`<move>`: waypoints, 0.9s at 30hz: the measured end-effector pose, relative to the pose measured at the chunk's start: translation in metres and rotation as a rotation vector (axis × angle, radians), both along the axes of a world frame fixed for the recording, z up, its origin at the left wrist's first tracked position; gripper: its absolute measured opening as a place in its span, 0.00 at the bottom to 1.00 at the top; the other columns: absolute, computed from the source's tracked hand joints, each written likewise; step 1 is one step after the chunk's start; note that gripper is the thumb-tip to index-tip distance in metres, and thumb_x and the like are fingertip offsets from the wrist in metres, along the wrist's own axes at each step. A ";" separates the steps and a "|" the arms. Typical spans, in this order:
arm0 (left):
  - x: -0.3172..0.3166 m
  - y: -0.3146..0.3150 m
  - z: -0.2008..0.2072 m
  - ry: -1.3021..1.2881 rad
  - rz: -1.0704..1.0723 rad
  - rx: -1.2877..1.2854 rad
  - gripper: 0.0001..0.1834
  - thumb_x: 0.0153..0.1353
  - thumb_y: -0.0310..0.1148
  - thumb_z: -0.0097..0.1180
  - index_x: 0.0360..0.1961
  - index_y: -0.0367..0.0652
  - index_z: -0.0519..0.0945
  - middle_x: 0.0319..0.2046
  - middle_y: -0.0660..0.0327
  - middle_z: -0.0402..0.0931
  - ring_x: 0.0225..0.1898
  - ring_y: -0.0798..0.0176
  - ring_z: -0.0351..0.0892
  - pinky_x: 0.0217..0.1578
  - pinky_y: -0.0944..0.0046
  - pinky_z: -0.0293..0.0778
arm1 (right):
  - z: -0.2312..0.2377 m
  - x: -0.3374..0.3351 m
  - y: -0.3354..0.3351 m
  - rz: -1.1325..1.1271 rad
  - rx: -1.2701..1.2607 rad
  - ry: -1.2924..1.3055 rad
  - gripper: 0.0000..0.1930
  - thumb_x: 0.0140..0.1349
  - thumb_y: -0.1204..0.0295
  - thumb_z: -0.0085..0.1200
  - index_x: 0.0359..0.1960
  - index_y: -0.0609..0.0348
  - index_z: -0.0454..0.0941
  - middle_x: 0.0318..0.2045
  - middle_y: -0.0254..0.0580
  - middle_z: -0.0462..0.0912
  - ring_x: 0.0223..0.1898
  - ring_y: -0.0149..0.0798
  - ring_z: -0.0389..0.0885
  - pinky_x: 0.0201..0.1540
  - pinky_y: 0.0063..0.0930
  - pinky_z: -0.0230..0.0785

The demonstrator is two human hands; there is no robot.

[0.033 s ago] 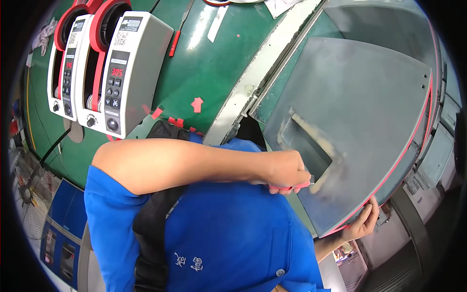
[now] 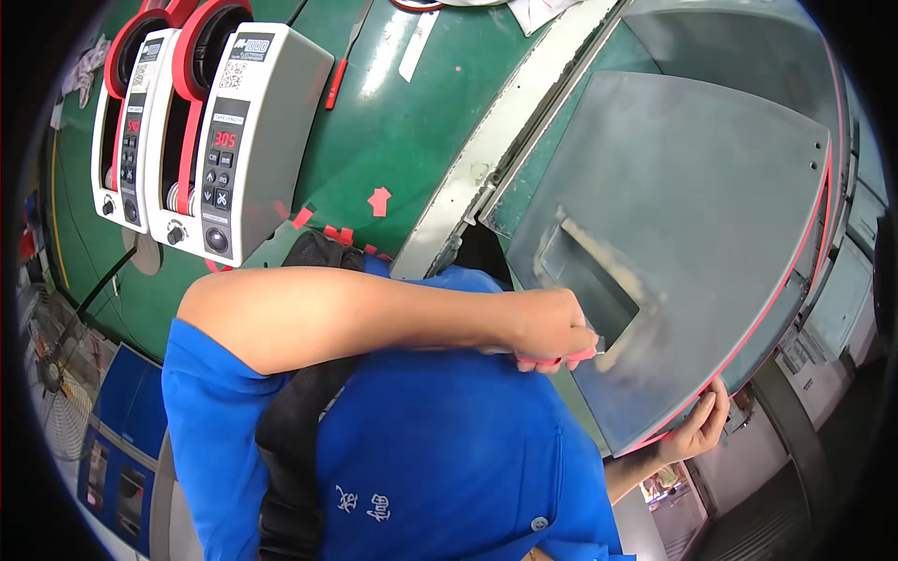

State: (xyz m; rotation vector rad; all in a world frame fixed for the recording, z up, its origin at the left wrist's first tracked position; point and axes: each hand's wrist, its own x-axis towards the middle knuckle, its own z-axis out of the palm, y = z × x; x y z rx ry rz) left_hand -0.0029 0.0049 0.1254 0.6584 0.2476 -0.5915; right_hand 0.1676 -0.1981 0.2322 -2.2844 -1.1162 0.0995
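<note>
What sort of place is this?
Probably a factory or workshop: two white tape dispensers loaded with red tape stand on a green worktable, and beside it is a large grey panel with red edging.

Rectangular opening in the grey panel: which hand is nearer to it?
Left. The left hand is beside the lower end of the opening; the right hand is farther off, at the pink-trimmed edge of the grey panel.

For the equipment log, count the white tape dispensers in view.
2: the left dispenser and the right dispenser, side by side on the green table, upper left of the picture.
</note>
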 end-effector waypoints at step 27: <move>0.006 0.005 0.007 0.042 -0.060 -0.006 0.19 0.60 0.41 0.40 0.21 0.35 0.72 0.12 0.59 0.67 0.12 0.68 0.63 0.13 0.68 0.60 | 0.003 -0.002 -0.001 -0.001 -0.013 0.077 0.14 0.65 0.77 0.36 0.44 0.76 0.71 0.36 0.52 0.78 0.33 0.35 0.77 0.37 0.24 0.69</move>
